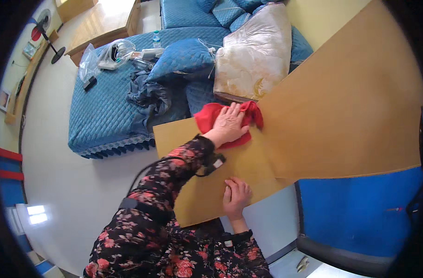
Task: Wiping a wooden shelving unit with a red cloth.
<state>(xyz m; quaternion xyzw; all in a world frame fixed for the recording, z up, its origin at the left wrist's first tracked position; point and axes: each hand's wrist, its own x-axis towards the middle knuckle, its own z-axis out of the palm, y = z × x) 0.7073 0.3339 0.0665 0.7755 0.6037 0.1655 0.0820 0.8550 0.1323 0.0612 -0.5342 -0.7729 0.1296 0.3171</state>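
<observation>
Left hand spread flat over a partly hidden red cloth, right hand curled on tan board, grip unclear.

No text or numbers legible; bottle label too small.

I wear a black, long-sleeved garment printed with coral-red flowers and small pale leaves. Toward half past seven, a dark strap circles my left sleeve. A black cable curves out at eight o'clock. Near six o'clock, beside my left cuff, sits a small black box with a white label.
</observation>
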